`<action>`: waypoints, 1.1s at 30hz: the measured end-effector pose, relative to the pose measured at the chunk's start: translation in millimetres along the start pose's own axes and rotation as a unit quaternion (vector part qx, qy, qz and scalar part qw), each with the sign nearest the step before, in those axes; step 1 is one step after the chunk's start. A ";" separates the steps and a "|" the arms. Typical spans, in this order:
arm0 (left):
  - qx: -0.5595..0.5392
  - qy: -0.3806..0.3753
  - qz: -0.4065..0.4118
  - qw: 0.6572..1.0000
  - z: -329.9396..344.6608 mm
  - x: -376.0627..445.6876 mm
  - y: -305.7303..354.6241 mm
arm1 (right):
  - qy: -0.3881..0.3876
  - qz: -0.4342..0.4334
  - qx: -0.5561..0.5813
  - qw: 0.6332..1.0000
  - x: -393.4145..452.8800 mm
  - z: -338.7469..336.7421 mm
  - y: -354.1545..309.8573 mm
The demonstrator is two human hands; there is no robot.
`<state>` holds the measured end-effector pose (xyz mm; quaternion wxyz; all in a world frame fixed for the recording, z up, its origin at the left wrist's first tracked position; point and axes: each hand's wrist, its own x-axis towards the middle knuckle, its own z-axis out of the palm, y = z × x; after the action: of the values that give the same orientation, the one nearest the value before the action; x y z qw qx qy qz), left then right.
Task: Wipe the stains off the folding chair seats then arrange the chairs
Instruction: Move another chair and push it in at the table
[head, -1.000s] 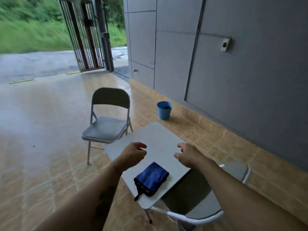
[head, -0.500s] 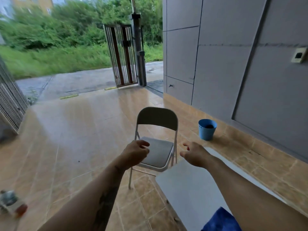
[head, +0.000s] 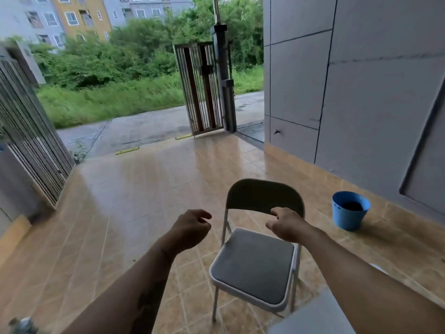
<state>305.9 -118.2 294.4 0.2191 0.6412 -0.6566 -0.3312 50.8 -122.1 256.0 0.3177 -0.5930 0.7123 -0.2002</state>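
A grey folding chair (head: 255, 268) with a padded seat and white legs stands unfolded on the tiled floor in front of me. My right hand (head: 287, 226) hovers over the back of its seat, just below the backrest, fingers loosely curled and holding nothing. My left hand (head: 192, 229) is out to the left of the chair, apart from it, fingers loosely bent and empty. A corner of a pale flat surface (head: 313, 320) shows at the bottom edge under my right forearm.
A blue bucket (head: 350, 210) sits on the floor by the grey wall (head: 361, 104) to the right. An open barred gate (head: 204, 90) stands ahead and a sliding gate (head: 31, 133) on the left. A blurred bottle (head: 21, 325) lies at the bottom left.
My view has swung up and towards the standing chair, which is now close under my hands. The pale surface and blue cloth have dropped out of the frame. Both hands stay empty.
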 end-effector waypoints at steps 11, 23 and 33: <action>-0.003 -0.049 -0.004 0.999 -33.1 179.5 -25.7 | -0.006 0.057 0.000 0.998 151.3 12.2 -30.0; 0.039 -0.166 0.092 0.981 -42.1 388.1 -65.5 | 0.076 0.234 0.062 0.967 271.8 45.0 -47.0; 0.105 -0.232 0.153 0.955 8.8 505.0 -35.9 | 0.132 0.319 0.153 0.926 349.6 43.4 -18.8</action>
<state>283.5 -613.9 193.5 0.0400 0.4575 -0.8109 -0.3627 61.0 -462.0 162.0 0.3548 -0.2473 0.8599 -0.2711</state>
